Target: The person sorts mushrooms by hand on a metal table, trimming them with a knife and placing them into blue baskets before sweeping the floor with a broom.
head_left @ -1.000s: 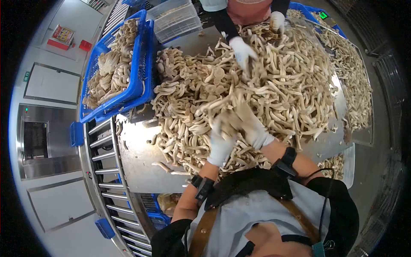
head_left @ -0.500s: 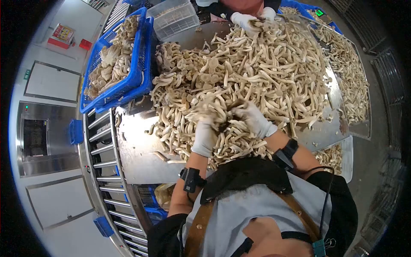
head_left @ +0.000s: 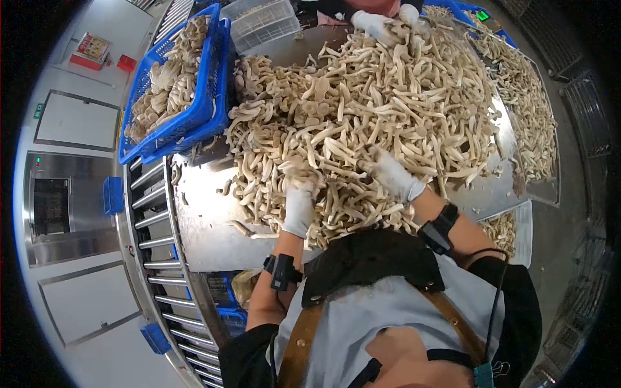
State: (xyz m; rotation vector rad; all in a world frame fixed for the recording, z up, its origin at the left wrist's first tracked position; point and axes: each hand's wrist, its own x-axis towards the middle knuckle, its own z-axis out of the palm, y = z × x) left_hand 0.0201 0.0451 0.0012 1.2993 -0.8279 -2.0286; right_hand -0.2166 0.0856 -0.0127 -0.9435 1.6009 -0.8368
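A large heap of pale, long-stemmed mushrooms (head_left: 414, 116) covers much of the metal table (head_left: 207, 242). My left hand (head_left: 299, 210), in a white glove, is closed around a small bunch of mushrooms (head_left: 299, 171) at the near left of the heap. To its right, my gloved right hand (head_left: 393, 176) rests low over the heap, fingers pointing left and slightly apart. Its fingertips are blurred among the mushrooms, and a stem lies close to the thumb. Nothing is plainly gripped in that hand.
Stacked blue crates (head_left: 217, 97) with mushroom clusters stand at the left, beside a roller conveyor (head_left: 158, 242). A clear plastic bin (head_left: 265, 26) sits behind. Across the table a co-worker's gloved hands (head_left: 378, 27) touch the heap. More mushrooms fill a tray (head_left: 550, 187) at the right.
My hands have moved apart from the cluster between them. The left hand shifted slightly left with a bunch of mushrooms; the right moved slightly right. The co-worker's hands still work at the heap.
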